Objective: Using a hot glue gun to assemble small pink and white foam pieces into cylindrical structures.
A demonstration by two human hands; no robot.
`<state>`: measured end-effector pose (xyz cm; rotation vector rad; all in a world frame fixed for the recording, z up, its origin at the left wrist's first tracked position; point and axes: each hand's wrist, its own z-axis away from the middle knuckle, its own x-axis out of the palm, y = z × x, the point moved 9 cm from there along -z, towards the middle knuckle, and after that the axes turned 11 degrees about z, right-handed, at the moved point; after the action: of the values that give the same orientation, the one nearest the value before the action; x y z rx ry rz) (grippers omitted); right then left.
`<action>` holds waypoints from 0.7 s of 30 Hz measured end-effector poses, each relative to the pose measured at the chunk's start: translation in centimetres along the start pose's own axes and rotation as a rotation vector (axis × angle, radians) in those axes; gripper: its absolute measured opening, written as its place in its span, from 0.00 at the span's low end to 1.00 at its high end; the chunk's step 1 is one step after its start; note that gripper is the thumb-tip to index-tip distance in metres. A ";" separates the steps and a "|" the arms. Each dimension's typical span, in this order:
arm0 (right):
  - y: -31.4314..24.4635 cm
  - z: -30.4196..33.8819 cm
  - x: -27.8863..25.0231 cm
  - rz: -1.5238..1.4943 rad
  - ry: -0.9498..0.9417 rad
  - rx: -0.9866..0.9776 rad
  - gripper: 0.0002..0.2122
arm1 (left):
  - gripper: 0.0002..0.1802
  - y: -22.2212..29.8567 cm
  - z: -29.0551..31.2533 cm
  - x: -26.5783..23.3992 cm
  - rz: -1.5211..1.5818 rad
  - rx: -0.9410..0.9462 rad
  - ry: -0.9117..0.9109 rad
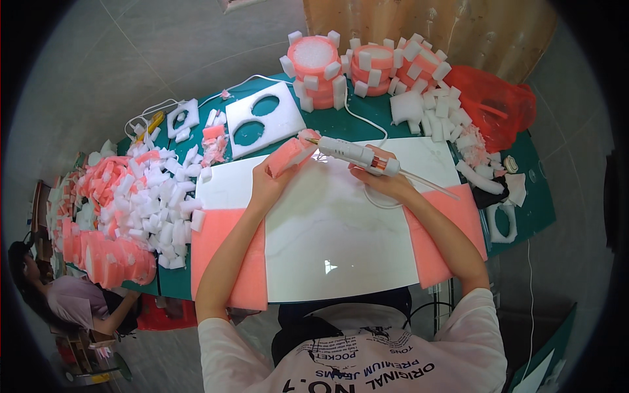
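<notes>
White and glossy, the board (341, 242) lies at the middle of the green table (540, 203), with a pink foam sheet (226, 275) along its near left side and another foam sheet (452, 242) along its near right; above the board's far part, the left hand (268, 180) holds a pink foam piece (288, 157) in a narrow grip, the thumb and fingers at its lower end; also above the board, the right hand (386, 177) is closed around the handle of a white glue gun (350, 152), a clear glue stick (429, 185) jutting from its rear; the nozzle points left at the upper end of the foam piece, though I cannot tell whether they touch.

Just beyond the board lies a white foam panel (288, 118) with two round holes; farther beyond the board stand round pink stacks (321, 98) studded with white blocks; beyond the board to the right sits a red plastic bag (498, 108); left of the board spreads a heap of white foam pieces (157, 203), and past that heap another person (78, 298) is in view.
</notes>
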<state>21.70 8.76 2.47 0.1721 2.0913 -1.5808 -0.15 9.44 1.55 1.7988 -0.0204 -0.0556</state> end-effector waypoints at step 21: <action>0.0 0.2 -0.5 -0.033 0.046 -0.001 0.10 | 0.17 0.4 0.1 -0.1 -0.032 0.005 0.014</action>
<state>22.14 8.70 2.68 0.1760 2.1400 -1.6088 -0.25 9.31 1.90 1.8048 0.0184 -0.0664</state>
